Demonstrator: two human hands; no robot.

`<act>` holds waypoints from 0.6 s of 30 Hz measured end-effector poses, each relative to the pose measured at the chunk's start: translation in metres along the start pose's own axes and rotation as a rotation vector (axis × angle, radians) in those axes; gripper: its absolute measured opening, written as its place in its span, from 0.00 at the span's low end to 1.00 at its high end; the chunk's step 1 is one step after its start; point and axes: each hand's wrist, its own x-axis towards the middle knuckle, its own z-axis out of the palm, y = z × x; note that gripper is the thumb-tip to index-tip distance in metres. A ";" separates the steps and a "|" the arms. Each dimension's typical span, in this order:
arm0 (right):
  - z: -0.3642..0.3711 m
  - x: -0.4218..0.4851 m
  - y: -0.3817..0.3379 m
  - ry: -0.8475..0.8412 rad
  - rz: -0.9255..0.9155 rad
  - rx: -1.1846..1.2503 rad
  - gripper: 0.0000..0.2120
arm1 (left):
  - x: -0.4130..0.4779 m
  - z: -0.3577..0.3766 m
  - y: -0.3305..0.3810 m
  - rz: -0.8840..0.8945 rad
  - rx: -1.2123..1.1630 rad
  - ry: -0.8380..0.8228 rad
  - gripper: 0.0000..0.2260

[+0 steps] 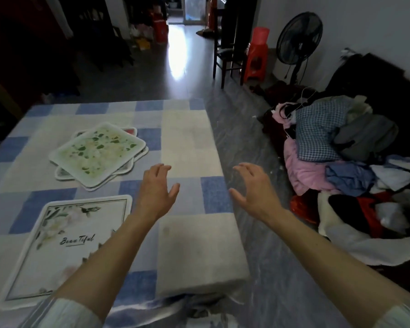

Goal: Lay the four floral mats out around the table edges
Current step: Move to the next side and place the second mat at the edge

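– Checked blue-and-white cloth covers the table [187, 143]; the room behind is dim, with a fan [298, 36] by the wall and a heap of clothes [336, 147] on the floor to the right; where do the mats stand?

– One floral mat [66, 242], lettered "Beautiful", lies flat by the near edge and squared to it; I take that as a place already set. The stack of mats [97, 152] sits toward the middle of the table, its sheets fanned at odd angles, a green leafy one on top; probably parked there to be within reach of every side.

– And the hands?

– Neither holds anything; the left hand [158, 192] is over the cloth just right of the stack, fingers spread and lightly bent; the right hand [253, 188] is out past the table's right edge, over the floor, fingers likewise apart. My guess is the person is between mats.

– What can't you tell?

– How many sheets the stack holds; edges of at least two peep out under the top one, a red corner among them, but no firm count. The left forearm hides the near mat's lower right corner; the frame cuts off the table's left side; whether the left hand touches the cloth I cannot say.
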 end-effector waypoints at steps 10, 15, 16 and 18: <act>0.020 0.089 0.089 -0.059 -0.012 0.008 0.27 | 0.073 0.059 0.020 -0.098 0.046 -0.034 0.24; 0.033 0.142 0.145 -0.118 -0.138 0.078 0.27 | 0.108 0.086 0.044 -0.221 0.126 -0.018 0.24; 0.034 0.153 0.157 -0.130 -0.171 0.098 0.27 | 0.115 0.092 0.052 -0.244 0.143 -0.005 0.24; 0.035 0.176 0.178 -0.166 -0.235 0.141 0.26 | 0.125 0.103 0.072 -0.324 0.150 0.046 0.24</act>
